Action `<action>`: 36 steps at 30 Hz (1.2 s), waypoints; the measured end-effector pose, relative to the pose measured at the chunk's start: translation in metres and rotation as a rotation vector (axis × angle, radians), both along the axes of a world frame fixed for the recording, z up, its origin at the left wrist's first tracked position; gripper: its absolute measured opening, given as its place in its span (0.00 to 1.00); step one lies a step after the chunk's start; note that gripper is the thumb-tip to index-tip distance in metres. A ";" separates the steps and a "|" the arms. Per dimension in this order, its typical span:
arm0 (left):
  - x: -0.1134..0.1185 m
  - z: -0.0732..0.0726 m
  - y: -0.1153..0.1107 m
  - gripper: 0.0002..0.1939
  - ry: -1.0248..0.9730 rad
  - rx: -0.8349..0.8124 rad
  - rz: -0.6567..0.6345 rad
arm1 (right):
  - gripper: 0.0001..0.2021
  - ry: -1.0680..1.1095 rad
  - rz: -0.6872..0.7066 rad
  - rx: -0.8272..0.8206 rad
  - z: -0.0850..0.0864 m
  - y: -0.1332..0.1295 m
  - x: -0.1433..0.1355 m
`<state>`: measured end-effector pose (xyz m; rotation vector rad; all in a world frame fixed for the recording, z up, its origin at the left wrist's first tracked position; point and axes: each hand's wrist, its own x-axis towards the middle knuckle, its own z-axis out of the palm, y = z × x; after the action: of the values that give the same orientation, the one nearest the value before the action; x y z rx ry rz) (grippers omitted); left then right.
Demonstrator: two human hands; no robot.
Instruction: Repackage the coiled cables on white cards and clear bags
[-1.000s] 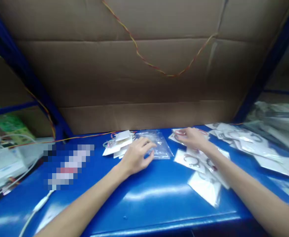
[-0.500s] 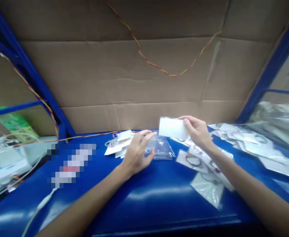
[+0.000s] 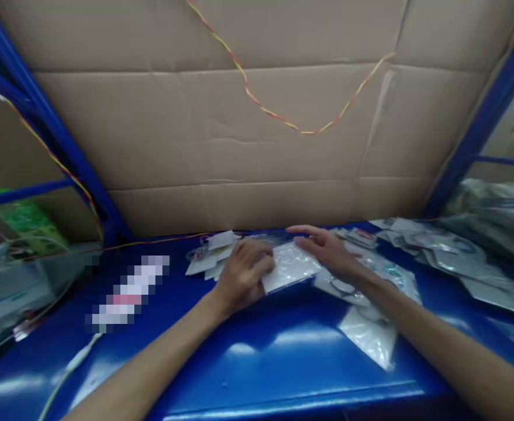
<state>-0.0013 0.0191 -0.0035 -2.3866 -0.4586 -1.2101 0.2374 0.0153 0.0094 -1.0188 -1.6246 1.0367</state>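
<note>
My left hand (image 3: pixel 244 273) is closed, its fingers curled at the left edge of a white card in a clear plastic bag (image 3: pixel 292 266). The bagged card lies low over the blue surface, its plastic shiny and wrinkled. My right hand (image 3: pixel 329 250) reaches over its upper right corner with fingers stretched out; the thumb is at or close to the plastic. Just left of my left hand is a small pile of white cards (image 3: pixel 217 254) with thin cords. Bagged cards with bracelet-like loops (image 3: pixel 348 286) lie beneath my right wrist.
A larger heap of bagged cards (image 3: pixel 445 248) spreads across the right side. One bagged card (image 3: pixel 368 336) lies nearer the front edge. A white cable (image 3: pixel 79 356) runs along the left. Behind stands a cardboard wall (image 3: pixel 239 146) with a red-yellow twisted wire (image 3: pixel 283 121), between blue frame posts (image 3: pixel 59 123).
The white card has come down from the raised right hand to the left hand, now inside plastic. My left fingers have curled closed; my right hand has lowered leftward and its fingers have straightened.
</note>
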 end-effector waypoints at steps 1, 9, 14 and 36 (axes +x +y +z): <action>-0.001 0.001 0.000 0.10 -0.035 -0.001 0.033 | 0.26 0.023 -0.002 -0.009 0.001 0.000 0.001; -0.008 0.011 0.005 0.23 -0.177 -0.199 0.189 | 0.26 0.174 -0.201 0.137 0.002 0.002 0.003; -0.005 0.011 0.004 0.15 -0.334 -0.467 0.141 | 0.16 0.149 -0.260 0.262 0.004 0.004 0.006; -0.003 0.011 0.012 0.19 -0.174 -1.106 -0.190 | 0.15 0.125 -0.035 0.189 0.004 0.010 0.012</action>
<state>-0.0043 0.0306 0.0073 -3.2718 -1.2363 -1.4904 0.2491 0.0251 0.0129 -0.8372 -1.5640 0.8874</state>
